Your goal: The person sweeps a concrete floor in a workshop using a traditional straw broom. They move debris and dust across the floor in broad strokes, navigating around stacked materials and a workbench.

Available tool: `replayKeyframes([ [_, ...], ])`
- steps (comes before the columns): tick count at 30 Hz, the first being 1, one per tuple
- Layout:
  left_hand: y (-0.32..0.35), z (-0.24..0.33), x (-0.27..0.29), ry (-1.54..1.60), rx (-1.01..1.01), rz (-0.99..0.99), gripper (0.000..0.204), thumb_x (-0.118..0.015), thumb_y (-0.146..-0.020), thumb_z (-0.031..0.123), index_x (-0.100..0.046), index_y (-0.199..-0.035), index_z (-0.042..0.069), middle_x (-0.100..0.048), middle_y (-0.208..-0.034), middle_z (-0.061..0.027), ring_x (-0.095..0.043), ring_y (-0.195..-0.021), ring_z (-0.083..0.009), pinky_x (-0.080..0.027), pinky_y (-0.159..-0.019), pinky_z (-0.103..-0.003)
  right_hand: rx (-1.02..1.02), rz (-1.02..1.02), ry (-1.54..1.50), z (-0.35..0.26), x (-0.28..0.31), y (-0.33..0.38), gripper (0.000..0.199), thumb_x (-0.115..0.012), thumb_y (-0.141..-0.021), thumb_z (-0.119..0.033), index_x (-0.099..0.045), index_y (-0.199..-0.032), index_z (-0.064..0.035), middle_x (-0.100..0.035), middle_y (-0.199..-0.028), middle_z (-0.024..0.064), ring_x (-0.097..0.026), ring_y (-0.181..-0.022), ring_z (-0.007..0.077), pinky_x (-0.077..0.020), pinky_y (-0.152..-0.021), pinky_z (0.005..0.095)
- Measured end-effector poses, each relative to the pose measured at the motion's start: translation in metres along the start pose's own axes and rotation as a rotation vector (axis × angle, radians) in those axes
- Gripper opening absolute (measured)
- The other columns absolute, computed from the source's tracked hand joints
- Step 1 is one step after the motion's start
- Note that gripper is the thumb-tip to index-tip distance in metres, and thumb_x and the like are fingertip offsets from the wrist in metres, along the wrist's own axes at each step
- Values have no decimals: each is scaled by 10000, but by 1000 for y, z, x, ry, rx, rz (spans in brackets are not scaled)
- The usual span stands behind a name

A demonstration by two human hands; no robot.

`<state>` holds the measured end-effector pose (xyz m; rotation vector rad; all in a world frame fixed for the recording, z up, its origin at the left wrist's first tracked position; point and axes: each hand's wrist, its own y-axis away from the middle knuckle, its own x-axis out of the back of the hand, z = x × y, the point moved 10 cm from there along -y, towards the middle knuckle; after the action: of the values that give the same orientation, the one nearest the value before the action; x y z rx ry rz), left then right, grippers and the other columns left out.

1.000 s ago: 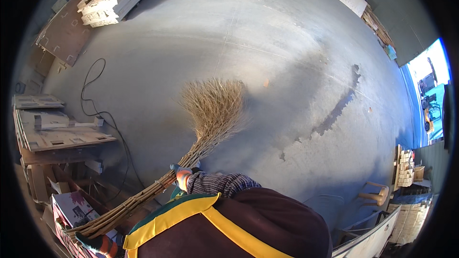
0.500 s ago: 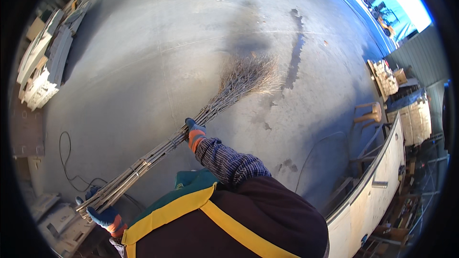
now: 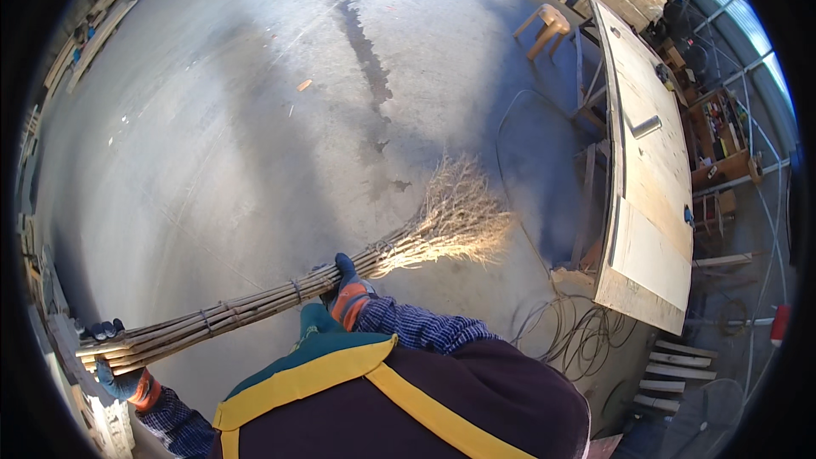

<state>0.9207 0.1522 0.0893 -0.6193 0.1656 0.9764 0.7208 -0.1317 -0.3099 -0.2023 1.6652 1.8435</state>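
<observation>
One twig broom (image 3: 246, 307), clamped in the gloved fingers of left hand (image 3: 126, 381) at its butt and right hand (image 3: 347, 293) nearer the bristles (image 3: 463, 221), which fan beyond the right fingers over concrete floor (image 3: 255, 170); step, to my eye, two-handed sweeping, next move needing firm grips

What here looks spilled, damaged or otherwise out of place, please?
A dark, ragged streak on the pale floor, beyond the broom, looks odd: it could be a spill or worn surface; I cannot tell which. Also, cord lies in loose, untidy loops beside the near end of the wooden table.
</observation>
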Motion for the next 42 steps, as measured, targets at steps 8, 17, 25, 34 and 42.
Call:
replayKeyframes([
  [8,-93,-128,-52,64,224,-272,532,-617,-807,202,-384,-1257,42,-522,-948,-118,-529,-882,-225,-410,-849,-403,139,204,-145,-15,36,-36,296,-627,-840,-380,-581,-925,-100,-636,-885,80,-620,-830,255,-531,-789,414],
  [17,-93,-35,36,-274,152,-213,454,-574,-830,316,-453,-1167,37,-535,-1018,-128,-535,-989,-294,-328,-1028,-482,-84,143,20,119,-60,-191,415,-664,-813,-414,-562,-998,-57,-625,-993,111,-614,-889,278,-525,-824,424],
  [25,-91,22,144,-394,-59,6,466,-534,-850,323,-469,-1200,23,-556,-1124,-135,-533,-1066,-309,-346,-1039,-479,-16,-91,207,153,-217,-229,356,-650,-833,-337,-543,-972,-28,-609,-873,104,-621,-779,285,-551,-722,464],
  [34,-150,3,216,-259,-85,117,519,-625,-785,346,-490,-1140,-7,-563,-1060,-129,-524,-1072,-286,-310,-1059,-494,342,-87,47,82,-245,-143,395,-707,-792,-296,-523,-1002,-17,-601,-857,114,-631,-730,282,-563,-649,450],
  [42,-227,-163,44,198,174,-378,524,-701,-750,263,-454,-1164,56,-541,-990,-94,-532,-976,-271,-334,-993,-487,553,-51,-400,-75,-148,-81,210,-620,-857,-240,-520,-871,-55,-576,-748,120,-587,-712,305,-518,-700,486],
])
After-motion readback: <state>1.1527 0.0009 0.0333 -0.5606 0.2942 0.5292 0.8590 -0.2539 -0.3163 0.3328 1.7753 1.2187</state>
